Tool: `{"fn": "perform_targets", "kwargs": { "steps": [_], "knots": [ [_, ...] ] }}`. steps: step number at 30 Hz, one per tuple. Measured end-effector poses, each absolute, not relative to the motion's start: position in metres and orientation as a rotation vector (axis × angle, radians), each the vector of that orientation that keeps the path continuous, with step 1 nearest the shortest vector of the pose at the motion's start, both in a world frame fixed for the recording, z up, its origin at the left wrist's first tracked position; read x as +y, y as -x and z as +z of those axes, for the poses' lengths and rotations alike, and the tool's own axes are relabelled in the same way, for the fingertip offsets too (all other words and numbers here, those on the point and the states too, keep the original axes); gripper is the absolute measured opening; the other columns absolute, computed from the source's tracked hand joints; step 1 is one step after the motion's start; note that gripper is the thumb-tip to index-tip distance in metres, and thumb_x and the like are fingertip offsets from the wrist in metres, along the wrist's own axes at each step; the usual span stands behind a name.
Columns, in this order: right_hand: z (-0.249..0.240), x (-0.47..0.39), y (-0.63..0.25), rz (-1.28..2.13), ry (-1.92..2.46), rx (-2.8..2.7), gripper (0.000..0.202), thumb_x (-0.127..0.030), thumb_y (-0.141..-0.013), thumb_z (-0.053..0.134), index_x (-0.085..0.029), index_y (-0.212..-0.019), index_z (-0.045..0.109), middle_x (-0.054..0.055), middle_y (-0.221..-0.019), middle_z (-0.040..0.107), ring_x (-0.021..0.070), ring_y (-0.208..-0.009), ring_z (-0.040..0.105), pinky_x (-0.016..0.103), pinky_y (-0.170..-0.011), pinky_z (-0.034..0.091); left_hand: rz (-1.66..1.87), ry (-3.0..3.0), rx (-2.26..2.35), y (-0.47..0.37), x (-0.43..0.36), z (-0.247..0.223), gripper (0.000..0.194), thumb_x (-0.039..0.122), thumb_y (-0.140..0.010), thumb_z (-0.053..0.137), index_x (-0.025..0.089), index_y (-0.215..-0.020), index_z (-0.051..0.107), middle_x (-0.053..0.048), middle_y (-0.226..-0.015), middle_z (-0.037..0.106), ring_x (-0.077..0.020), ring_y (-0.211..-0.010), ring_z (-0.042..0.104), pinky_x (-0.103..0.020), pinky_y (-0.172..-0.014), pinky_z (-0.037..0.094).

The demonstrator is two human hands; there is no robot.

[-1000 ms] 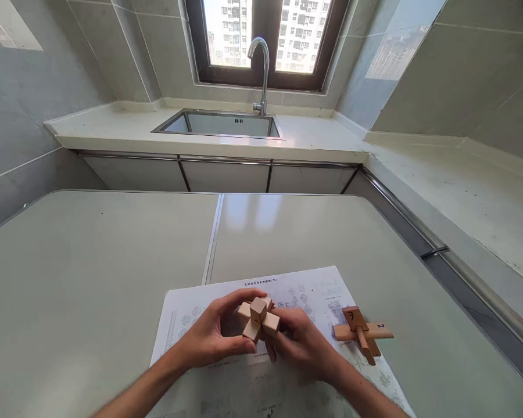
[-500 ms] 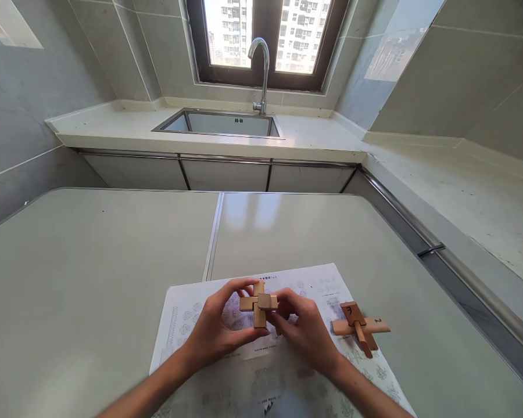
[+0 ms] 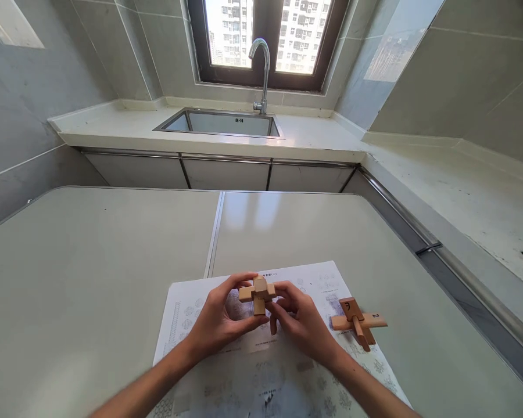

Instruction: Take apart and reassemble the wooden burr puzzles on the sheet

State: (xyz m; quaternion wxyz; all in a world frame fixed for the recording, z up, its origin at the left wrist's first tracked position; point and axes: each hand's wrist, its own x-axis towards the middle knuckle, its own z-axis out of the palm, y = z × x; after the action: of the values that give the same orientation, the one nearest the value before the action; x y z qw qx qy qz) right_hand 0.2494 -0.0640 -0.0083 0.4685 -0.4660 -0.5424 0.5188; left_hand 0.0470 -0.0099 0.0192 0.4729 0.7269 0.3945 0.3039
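Observation:
Between my two hands, just above a printed sheet (image 3: pixel 226 371), is a light wooden interlocking puzzle (image 3: pixel 258 293) shaped like a cross of short bars. My left hand (image 3: pixel 220 319) grips it from the left, fingers over its top and thumb at its lower edge. My right hand (image 3: pixel 300 322) pinches its right side with the fingertips, which partly hide that end. To the right, a second wooden puzzle (image 3: pixel 358 322) of darker bars with handwritten numbers lies on the sheet's right edge.
Under the sheet is a pale table (image 3: pixel 91 278) with a seam running away from me. Beyond it stand a white counter (image 3: pixel 322 133) with a sink (image 3: pixel 226 134), a curved faucet (image 3: pixel 265 75) and a window. Another counter (image 3: pixel 470 197) runs along the right.
The wooden puzzle in my hands has tilted, so its front block now points more upward. Both hands have risen slightly with it. The second puzzle keeps its place on the sheet.

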Motion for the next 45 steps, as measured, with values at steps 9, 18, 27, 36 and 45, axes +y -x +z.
{"fn": "perform_targets", "kwargs": {
  "steps": [9, 18, 27, 36, 45],
  "knots": [
    [0.001, -0.061, -0.254, 1.145, 1.243, -1.350, 0.023, -0.043, -0.100, 0.065, -0.022, -0.110, 0.069, -0.003, -0.069, 0.061, 0.0130, -0.055, 0.059, 0.027, -0.056, 0.047, 0.735, -2.071, 0.942, -0.044, -0.007, 0.007, 0.055, 0.028, -0.080, 0.085, 0.028, -0.129, 0.059, -0.005, -0.122, 0.073, -0.0260, -0.110, 0.070, -0.041, -0.096, 0.058],
    [-0.002, -0.059, -0.254, 1.203, 1.272, -1.232, 0.033, -0.050, -0.098, 0.065, -0.020, -0.111, 0.065, -0.003, -0.068, 0.059, 0.0138, -0.055, 0.058, 0.027, -0.055, 0.047, 0.737, -2.426, 1.125, -0.031, 0.015, -0.002, 0.053, 0.030, -0.087, 0.077, 0.024, -0.136, 0.056, -0.011, -0.130, 0.067, -0.0335, -0.128, 0.057, -0.052, -0.104, 0.054],
    [-0.002, -0.059, -0.254, 1.191, 1.293, -1.225, 0.033, -0.051, -0.099, 0.064, -0.021, -0.110, 0.064, -0.003, -0.069, 0.059, 0.0141, -0.055, 0.058, 0.027, -0.054, 0.047, 0.763, -2.646, 0.971, -0.033, 0.008, 0.000, 0.037, 0.036, -0.093, 0.074, 0.024, -0.126, 0.060, -0.012, -0.151, 0.054, -0.0362, -0.146, 0.041, -0.056, -0.116, 0.045],
    [-0.004, -0.061, -0.253, 1.203, 1.276, -1.257, 0.033, -0.052, -0.099, 0.064, -0.021, -0.111, 0.065, -0.003, -0.070, 0.061, 0.0143, -0.056, 0.060, 0.027, -0.055, 0.046, 0.752, -2.666, 0.883, -0.037, 0.009, 0.003, 0.016, 0.023, -0.105, 0.057, 0.021, -0.120, 0.062, -0.010, -0.130, 0.068, -0.0289, -0.136, 0.054, -0.047, -0.111, 0.051],
    [-0.007, -0.061, -0.254, 1.234, 1.246, -1.302, 0.035, -0.054, -0.101, 0.060, -0.021, -0.114, 0.062, 0.001, -0.082, 0.064, 0.0131, -0.058, 0.060, 0.027, -0.055, 0.046, 0.822, -2.635, 0.852, -0.037, 0.009, 0.003, 0.012, 0.018, -0.103, 0.057, 0.020, -0.113, 0.064, -0.010, -0.121, 0.073, -0.0289, -0.129, 0.060, -0.047, -0.105, 0.055]
  ]
}}
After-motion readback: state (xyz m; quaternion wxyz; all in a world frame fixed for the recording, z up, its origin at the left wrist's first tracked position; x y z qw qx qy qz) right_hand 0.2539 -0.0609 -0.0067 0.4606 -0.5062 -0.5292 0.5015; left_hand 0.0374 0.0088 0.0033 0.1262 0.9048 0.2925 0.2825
